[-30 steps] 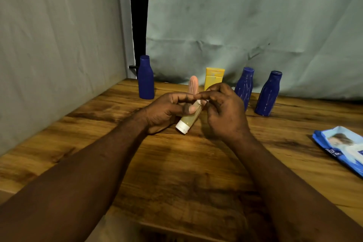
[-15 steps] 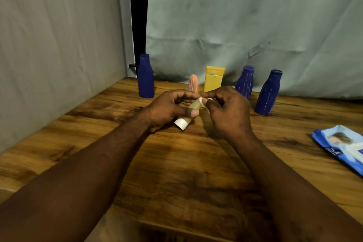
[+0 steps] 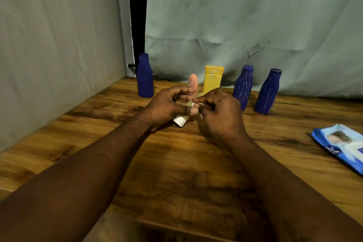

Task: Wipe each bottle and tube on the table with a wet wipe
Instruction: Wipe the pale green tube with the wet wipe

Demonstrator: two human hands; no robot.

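Left hand (image 3: 169,104): fingers curled round the beige tube (image 3: 181,121); thumb lies across its body.
Right hand (image 3: 220,116): fingers curled in, thumb and forefinger pinching narrowly at the tube's upper end, touching the left thumb tip.
Tube position: held above the table (image 3: 176,173), mid-field and in front of the row; white cap points down and to your left, clear of the wood.
Change: over the last second the tube sits deeper in your left hand. Less of its body shows now, mostly the cap. Both hands sit slightly farther from you.
Wipe: hidden in the right-hand pinch; you cannot tell from this view how much cloth is on the tube.
Reading: judged as mid-wipe on this tube, working the upper end while the left hand steadies it.
Remaining row: blue bottle (image 3: 145,76) at far left, peach tube (image 3: 192,82), yellow tube (image 3: 213,78), two more blue bottles (image 3: 243,86) and (image 3: 267,92), all upright at the back.
Status of row: cannot tell which are already wiped.
Supply: wipe pack (image 3: 341,147) lies at your right, well apart from the hands.
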